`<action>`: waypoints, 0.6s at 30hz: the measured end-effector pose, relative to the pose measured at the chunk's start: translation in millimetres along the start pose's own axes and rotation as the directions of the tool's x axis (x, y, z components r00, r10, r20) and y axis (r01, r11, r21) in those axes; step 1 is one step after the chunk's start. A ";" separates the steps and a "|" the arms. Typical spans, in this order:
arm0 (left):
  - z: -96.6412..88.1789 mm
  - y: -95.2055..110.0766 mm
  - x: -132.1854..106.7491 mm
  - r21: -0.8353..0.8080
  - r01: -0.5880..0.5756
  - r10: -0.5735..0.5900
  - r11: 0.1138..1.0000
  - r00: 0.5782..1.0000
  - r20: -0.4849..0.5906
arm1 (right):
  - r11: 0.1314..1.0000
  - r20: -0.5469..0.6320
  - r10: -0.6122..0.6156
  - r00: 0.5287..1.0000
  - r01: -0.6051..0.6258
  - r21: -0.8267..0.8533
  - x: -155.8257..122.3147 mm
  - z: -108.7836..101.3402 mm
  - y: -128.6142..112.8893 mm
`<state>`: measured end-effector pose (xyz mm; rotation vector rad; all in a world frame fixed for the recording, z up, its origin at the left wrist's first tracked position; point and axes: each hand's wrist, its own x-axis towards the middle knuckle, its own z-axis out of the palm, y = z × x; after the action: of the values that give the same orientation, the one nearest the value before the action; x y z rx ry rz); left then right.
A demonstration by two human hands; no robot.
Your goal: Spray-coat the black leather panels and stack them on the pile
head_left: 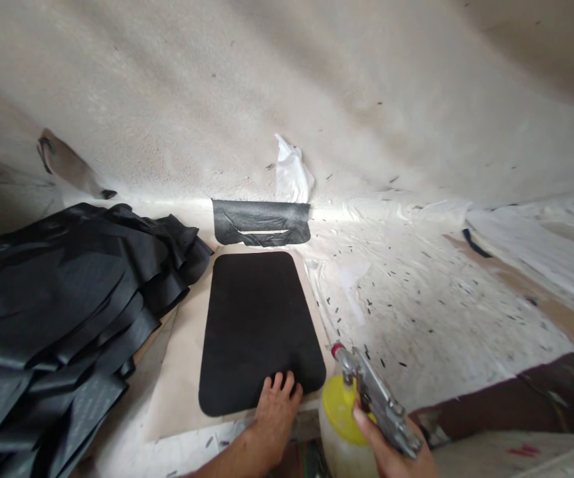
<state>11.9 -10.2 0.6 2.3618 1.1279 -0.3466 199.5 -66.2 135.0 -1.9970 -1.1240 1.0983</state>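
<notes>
A black rounded pad (257, 325) lies flat on a beige sheet of paper (180, 392) in the middle of the work surface. My left hand (274, 415) rests on the pad's near edge with its fingers lying flat and spread a little. My right hand (391, 451) is wrapped round a metal spray gun (374, 398) with a yellow-lidded plastic cup (341, 425). The gun's nozzle, red at the tip, points toward the pad's near right corner.
A thick pile of black sheets (62, 312) lies at the left. Another black piece (262, 222) leans at the foot of the crusted white wall (287, 99), beside a torn white scrap (291, 176). Spattered white covering (441, 299) spreads to the right.
</notes>
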 end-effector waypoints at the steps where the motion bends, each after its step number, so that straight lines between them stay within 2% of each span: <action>1: 2.8 0.5 -0.9 -0.003 0.007 -0.007 1.000 1.000 -0.015 | 0.999 -0.015 -0.029 0.999 0.029 0.021 2.6 0.5 -1.2; 4: 14.6 3.4 -2.7 -0.012 0.022 -0.023 1.000 0.997 -0.067 | 0.996 -0.088 -0.063 0.994 0.068 0.063 7.3 2.9 -6.6; 7: 24.5 6.8 -0.9 -0.018 0.053 -0.055 0.998 0.993 -0.108 | 0.995 -0.098 -0.074 0.992 0.081 0.065 9.6 3.9 -14.6; 11: 26.9 9.0 3.2 -0.021 0.102 -0.104 0.995 0.989 -0.107 | 0.990 -0.114 -0.086 0.990 0.097 0.098 12.4 2.0 -20.4; 15: 29.1 8.7 4.7 0.007 0.080 -0.079 0.997 0.991 -0.104 | 0.995 -0.059 -0.047 0.997 0.052 0.081 19.5 -3.6 -11.1; 18: 37.0 8.1 5.1 0.023 0.092 -0.087 0.996 0.983 -0.160 | 0.998 0.015 -0.012 1.000 0.011 0.069 23.9 -9.8 -2.8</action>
<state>20.8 -31.1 -30.2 2.4050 1.3139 -0.2094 214.1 -44.8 133.1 -1.9302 -1.0892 1.1330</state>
